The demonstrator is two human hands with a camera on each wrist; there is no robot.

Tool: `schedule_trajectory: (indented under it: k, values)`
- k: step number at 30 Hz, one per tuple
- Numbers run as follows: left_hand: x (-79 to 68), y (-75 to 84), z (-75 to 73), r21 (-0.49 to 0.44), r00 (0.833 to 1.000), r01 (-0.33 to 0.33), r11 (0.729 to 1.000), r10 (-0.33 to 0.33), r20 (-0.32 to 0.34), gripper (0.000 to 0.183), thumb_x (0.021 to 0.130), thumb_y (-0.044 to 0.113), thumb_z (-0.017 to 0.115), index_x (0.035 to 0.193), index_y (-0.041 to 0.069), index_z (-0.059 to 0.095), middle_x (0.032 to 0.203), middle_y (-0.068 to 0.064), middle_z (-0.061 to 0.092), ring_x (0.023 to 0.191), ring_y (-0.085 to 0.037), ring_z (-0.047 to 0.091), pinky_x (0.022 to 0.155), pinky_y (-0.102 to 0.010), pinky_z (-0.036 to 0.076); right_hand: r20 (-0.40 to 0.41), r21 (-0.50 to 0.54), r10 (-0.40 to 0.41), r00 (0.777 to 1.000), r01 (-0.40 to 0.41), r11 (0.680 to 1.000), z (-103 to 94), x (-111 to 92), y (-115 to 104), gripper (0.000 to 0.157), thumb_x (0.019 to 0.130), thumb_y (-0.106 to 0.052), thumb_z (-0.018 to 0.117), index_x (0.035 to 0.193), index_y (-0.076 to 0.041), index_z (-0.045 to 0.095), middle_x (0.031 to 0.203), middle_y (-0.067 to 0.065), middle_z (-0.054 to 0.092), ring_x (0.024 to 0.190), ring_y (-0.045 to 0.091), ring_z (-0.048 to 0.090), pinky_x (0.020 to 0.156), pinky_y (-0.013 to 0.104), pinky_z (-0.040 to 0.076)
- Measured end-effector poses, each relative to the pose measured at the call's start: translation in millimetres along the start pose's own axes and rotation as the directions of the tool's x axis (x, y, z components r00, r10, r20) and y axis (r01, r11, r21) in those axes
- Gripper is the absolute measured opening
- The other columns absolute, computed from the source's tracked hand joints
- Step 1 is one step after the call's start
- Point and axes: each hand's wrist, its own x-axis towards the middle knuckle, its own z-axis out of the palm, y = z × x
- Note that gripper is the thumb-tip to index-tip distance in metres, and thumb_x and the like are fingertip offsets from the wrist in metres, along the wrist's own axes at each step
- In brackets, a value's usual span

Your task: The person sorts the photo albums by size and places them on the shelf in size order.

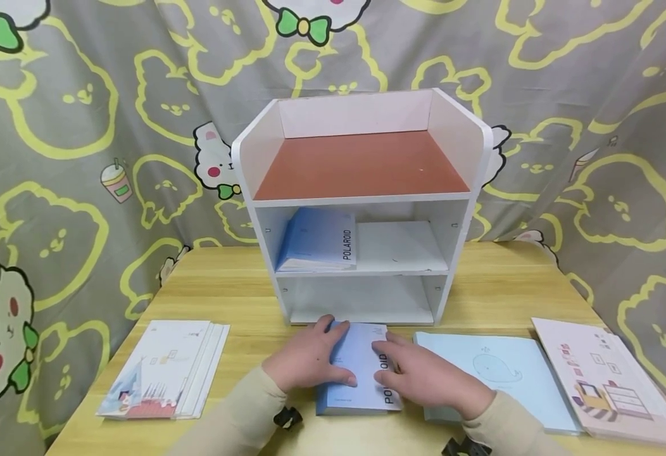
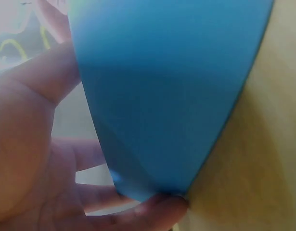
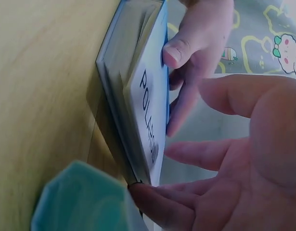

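A blue POLAROID photo album point(image 1: 361, 367) lies cover up on the table in front of the shelf, its dark lettering along the right side. My left hand point(image 1: 313, 356) grips it from the left, the thumb over the cover and fingers at the far end. In the left wrist view the album's blue spine point(image 2: 162, 106) shows, with fingertips bent round its end. From the right, my right hand point(image 1: 424, 373) touches the album's far right corner with its fingers. Its thumb stands apart from the cover in the right wrist view, where the album's page edges point(image 3: 123, 72) face the camera.
A white shelf unit point(image 1: 361, 201) stands behind, with a similar blue album point(image 1: 321, 237) on its middle level. White books point(image 1: 159, 367) lie at the left. A light blue whale-print book point(image 1: 498, 373) and a pink illustrated book point(image 1: 606, 380) lie at the right. Patterned curtain point(image 1: 82, 126) surrounds the table.
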Motion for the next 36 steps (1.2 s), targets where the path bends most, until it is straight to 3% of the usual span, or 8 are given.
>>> schedule_trajectory:
  k: [5,10,13,18,23,28,32,36]
  values:
    - [-8.4,-11.9,-2.9,-0.239,0.999,0.041,0.97,-0.035,0.032,0.102,0.081,0.06,0.078,0.157,0.007,0.036,0.159,-0.021,0.034,0.141,-0.037,0.04,0.112,-0.05,0.039,-0.031,0.208,0.022,0.999,-0.015,0.978,0.5,4,4,0.066,0.103,-0.034,0.059,0.154,0.001,0.037,0.156,0.02,0.039,0.139,0.036,0.043,0.112,0.056,0.035]
    - [-11.6,-19.4,-7.1,-0.337,0.997,0.035,0.941,-0.011,0.073,0.103,0.081,0.053,0.081,0.158,0.005,0.033,0.161,-0.018,0.032,0.145,-0.032,0.035,0.115,-0.048,0.034,-0.083,0.435,0.138,0.987,-0.089,0.896,5.1,5,5,0.068,0.104,-0.029,0.056,0.158,-0.001,0.027,0.159,0.022,0.033,0.142,0.039,0.04,0.114,0.055,0.032]
    - [-11.7,-22.3,-8.1,-0.37,0.997,0.027,0.929,-0.001,0.073,0.105,0.08,0.052,0.083,0.158,0.003,0.032,0.16,-0.018,0.032,0.144,-0.032,0.036,0.115,-0.048,0.034,-0.09,0.634,0.181,0.979,-0.084,0.769,8.9,7,6,0.069,0.104,-0.021,0.053,0.159,0.002,0.018,0.16,0.028,0.027,0.14,0.042,0.04,0.11,0.055,0.039]
    - [-12.0,-28.9,-8.4,-0.406,0.998,0.037,0.913,-0.015,0.058,0.105,0.078,0.045,0.086,0.158,0.003,0.033,0.16,-0.017,0.033,0.143,-0.03,0.038,0.115,-0.047,0.035,-0.055,0.876,0.182,0.982,-0.04,0.481,17.0,12,10,0.075,0.102,-0.01,0.047,0.158,0.007,0.0,0.161,0.036,0.01,0.137,0.048,0.04,0.105,0.054,0.044]
    - [-12.9,-33.8,-9.8,-0.428,0.998,0.046,0.903,-0.021,0.063,0.104,0.077,0.044,0.087,0.158,0.005,0.033,0.16,-0.014,0.034,0.143,-0.028,0.038,0.114,-0.046,0.036,-0.056,0.933,0.201,0.978,-0.02,0.358,23.3,15,11,0.074,0.101,-0.008,0.049,0.157,0.01,0.004,0.158,0.036,0.019,0.133,0.042,0.046,0.108,0.053,0.042]
    - [-12.8,-39.7,-9.5,-0.469,0.997,0.041,0.882,-0.006,0.075,0.106,0.077,0.042,0.088,0.159,0.007,0.031,0.161,-0.012,0.032,0.142,-0.025,0.038,0.114,-0.044,0.036,-0.041,0.937,0.168,0.985,-0.02,0.348,27.2,17,12,0.062,0.097,-0.001,0.047,0.152,0.013,0.022,0.139,0.029,0.05,0.117,0.029,0.057,0.098,0.043,0.05]
    - [-13.5,-42.5,-10.5,-0.484,0.996,0.03,0.875,0.014,0.088,0.109,0.076,0.042,0.088,0.16,0.006,0.028,0.162,-0.014,0.03,0.14,-0.026,0.041,0.114,-0.045,0.036,-0.022,0.926,0.129,0.991,-0.029,0.376,28.0,17,12,0.058,0.097,-0.002,0.05,0.149,0.015,0.031,0.132,0.025,0.058,0.113,0.03,0.062,0.095,0.042,0.053]
    - [-14.9,-42.6,-12.6,-0.503,0.995,0.02,0.864,0.031,0.093,0.11,0.077,0.041,0.088,0.159,0.002,0.027,0.16,-0.017,0.032,0.134,-0.027,0.047,0.112,-0.046,0.039,0.065,0.909,0.035,0.997,-0.073,0.411,30.7,13,11,0.066,0.098,-0.006,0.055,0.156,0.002,0.024,0.128,0.024,0.06,0.107,0.036,0.066,0.087,0.049,0.057]
